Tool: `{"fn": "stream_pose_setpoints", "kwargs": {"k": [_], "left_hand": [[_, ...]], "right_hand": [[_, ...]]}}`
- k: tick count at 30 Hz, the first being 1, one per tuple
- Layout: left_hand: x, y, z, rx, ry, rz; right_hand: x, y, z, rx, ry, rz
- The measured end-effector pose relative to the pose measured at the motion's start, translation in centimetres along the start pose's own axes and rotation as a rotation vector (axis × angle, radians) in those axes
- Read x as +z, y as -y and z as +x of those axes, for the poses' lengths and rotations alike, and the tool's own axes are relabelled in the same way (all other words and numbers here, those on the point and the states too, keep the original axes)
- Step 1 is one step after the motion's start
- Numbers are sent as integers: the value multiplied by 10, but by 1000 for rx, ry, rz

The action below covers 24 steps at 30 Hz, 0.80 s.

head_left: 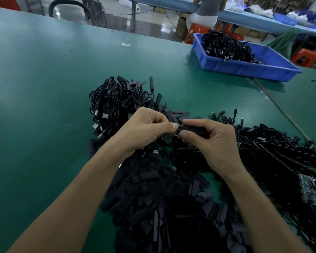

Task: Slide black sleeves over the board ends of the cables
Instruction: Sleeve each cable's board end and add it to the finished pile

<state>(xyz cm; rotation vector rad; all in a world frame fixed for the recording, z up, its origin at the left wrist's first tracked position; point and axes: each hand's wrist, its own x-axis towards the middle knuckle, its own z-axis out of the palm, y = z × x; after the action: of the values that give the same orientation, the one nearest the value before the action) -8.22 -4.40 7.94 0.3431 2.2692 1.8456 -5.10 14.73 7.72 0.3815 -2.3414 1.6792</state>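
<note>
- We see the left hand (pixel 146 130) above the counter (pixel 44 88), its grip pinched on a cable end (pixel 179 128).
- The right hand (pixel 208 143) has its grip clamped round a black sleeve (pixel 193 129), whose mouth meets that end.
- The end looks partly inside, though blur hides it.
- Loose sleeves (pixel 153 207) lie near; cables (pixel 117 99) are heaped far left and right.
- A blue bin (pixel 254 69) of cables sits far right.

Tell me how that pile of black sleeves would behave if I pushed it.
The pile of black sleeves probably spreads apart rather than moving together, since pieces lie loose and overlapping. They look thin and flat, so likely light and unlikely to roll.
</note>
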Motion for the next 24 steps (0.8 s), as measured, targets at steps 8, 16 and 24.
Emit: {"fn": "stream_pose_setpoints", "kwargs": {"k": [8, 16, 24], "left_hand": [[0, 2, 1, 8, -16, 5], [2, 3, 1, -2, -14, 20], [2, 1, 1, 53, -14, 47]], "right_hand": [[-6, -2, 1, -47, 25, -87], [-2, -6, -4, -138, -31, -97], [0, -6, -5, -73, -48, 31]]}}
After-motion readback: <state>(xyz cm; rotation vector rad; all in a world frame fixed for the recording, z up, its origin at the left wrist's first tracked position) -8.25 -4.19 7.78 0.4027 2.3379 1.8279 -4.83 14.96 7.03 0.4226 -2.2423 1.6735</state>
